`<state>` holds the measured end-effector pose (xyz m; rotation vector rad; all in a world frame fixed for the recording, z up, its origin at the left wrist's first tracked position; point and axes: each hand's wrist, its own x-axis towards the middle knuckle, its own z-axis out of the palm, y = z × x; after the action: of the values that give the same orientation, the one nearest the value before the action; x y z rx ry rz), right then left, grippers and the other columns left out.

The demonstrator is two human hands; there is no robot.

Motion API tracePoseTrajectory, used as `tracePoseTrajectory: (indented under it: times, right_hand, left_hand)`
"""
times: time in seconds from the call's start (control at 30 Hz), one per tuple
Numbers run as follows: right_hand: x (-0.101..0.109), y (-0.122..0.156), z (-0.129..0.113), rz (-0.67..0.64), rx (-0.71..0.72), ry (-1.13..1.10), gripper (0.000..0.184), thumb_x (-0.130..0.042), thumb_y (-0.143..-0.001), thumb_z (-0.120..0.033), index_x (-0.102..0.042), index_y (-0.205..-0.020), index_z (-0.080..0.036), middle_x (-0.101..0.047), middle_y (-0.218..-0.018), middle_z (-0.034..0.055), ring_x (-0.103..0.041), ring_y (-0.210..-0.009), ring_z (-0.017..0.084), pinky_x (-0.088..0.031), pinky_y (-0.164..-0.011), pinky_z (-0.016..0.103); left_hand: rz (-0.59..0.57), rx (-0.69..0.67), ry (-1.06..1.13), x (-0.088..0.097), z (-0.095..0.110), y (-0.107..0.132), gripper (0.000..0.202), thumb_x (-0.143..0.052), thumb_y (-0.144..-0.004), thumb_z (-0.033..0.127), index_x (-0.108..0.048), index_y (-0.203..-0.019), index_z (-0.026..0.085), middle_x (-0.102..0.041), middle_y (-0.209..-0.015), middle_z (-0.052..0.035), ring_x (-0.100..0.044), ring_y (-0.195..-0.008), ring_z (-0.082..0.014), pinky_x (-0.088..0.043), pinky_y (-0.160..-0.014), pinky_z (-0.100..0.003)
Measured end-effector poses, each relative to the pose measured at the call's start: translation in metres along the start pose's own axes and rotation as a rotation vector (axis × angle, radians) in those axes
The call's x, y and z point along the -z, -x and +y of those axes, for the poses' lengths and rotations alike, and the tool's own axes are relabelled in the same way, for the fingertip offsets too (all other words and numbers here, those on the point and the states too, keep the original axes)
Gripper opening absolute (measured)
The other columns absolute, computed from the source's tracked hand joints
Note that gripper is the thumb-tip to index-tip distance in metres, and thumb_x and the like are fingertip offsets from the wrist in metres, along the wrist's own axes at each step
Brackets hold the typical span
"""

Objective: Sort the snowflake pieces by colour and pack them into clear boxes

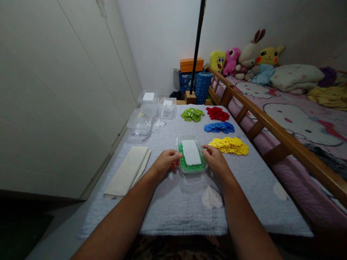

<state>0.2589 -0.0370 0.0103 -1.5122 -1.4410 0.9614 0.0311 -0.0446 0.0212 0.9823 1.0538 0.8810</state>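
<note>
A clear plastic container (191, 170) sits between my hands near the middle of the table. Green pieces (182, 153) show through its walls, and a white rectangular label (191, 152) lies on top. My left hand (168, 161) pinches the container's left edge with thumb and fingers. On the opposite side, my right hand (215, 159) grips the right edge, its thumb and index finger at the rim. Yellow flower-shaped pieces (230, 145) are piled just beyond my right hand. A folded cream cloth or paper (127, 169) lies to the left of my left hand.
Farther back lie piles of blue pieces (219, 127), red pieces (217, 113) and light green pieces (192, 114). Several clear containers (140, 121) stand at the back left. A wooden bed rail (260, 117) runs along the right; a black pole (197, 43) rises behind the table.
</note>
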Motion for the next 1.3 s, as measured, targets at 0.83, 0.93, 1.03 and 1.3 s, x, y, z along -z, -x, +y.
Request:
tracePoseTrajectory:
  times: [0.83,0.93,1.03,1.3]
  right_hand:
    - [-0.001,0.008,-0.013,-0.141,-0.146,-0.201,0.044,-0.063,-0.08,-0.048,-0.066,-0.109,-0.015,-0.056,-0.055,-0.0059,-0.041,-0.039,0.009,-0.029,-0.037,0.021]
    - [-0.001,0.008,-0.011,-0.151,-0.168,-0.242,0.05,-0.065,-0.077,-0.048,-0.064,-0.115,-0.014,-0.059,-0.06,-0.0051,-0.04,-0.04,0.008,-0.028,-0.038,0.021]
    - [-0.001,0.008,-0.011,-0.147,-0.168,-0.257,0.054,-0.066,-0.076,-0.048,-0.064,-0.117,-0.014,-0.057,-0.06,-0.0055,-0.04,-0.042,0.008,-0.027,-0.039,0.021]
    - [0.0,0.007,-0.008,-0.147,-0.113,-0.21,0.055,-0.066,-0.078,-0.049,-0.065,-0.119,-0.013,-0.05,-0.058,-0.0075,-0.037,-0.043,0.008,-0.026,-0.041,0.021]
  left_hand:
    - [0.085,-0.038,-0.011,-0.003,0.001,0.001,0.039,-0.076,-0.068,0.047,-0.049,-0.061,0.019,-0.048,-0.048,0.0056,-0.04,-0.037,-0.0058,-0.034,-0.038,-0.019]
    - [0.082,-0.035,-0.008,-0.003,0.001,0.001,0.041,-0.078,-0.067,0.048,-0.05,-0.062,0.019,-0.049,-0.048,0.0055,-0.04,-0.037,-0.0057,-0.034,-0.037,-0.019]
    - [0.036,-0.017,0.007,0.0,0.001,-0.001,0.042,-0.081,-0.065,0.048,-0.05,-0.064,0.019,-0.051,-0.05,0.0052,-0.041,-0.037,-0.0059,-0.036,-0.038,-0.019]
    - [-0.104,0.068,-0.15,0.009,0.005,0.001,0.046,-0.084,-0.06,0.052,-0.055,-0.062,0.016,-0.06,-0.05,-0.0007,-0.048,-0.037,-0.0071,-0.034,-0.039,-0.019]
